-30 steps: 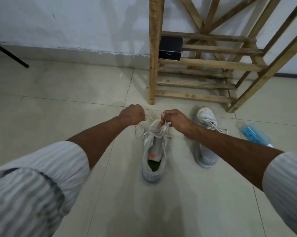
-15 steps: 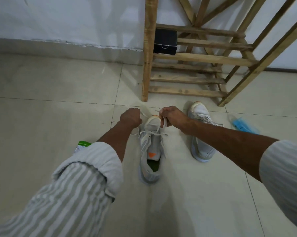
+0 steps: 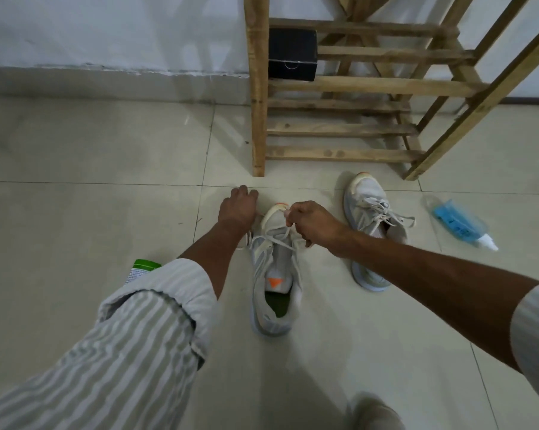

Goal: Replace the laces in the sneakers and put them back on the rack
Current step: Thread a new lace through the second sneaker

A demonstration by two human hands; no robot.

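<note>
The left hand (image 3: pixel 238 209) has loosened, its hold on the lace (image 3: pixel 280 240) unclear, while the right hand (image 3: pixel 313 223) fingers (image 3: pixel 294 209) still pinch it above the sneaker (image 3: pixel 274 274), so lacing continues.

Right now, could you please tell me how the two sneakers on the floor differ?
The middle sneaker has its lace pinched by the right hand near the toe; the right sneaker lies untouched, laces loose, closer to the rack. Both are pale, toes toward the rack.
</note>
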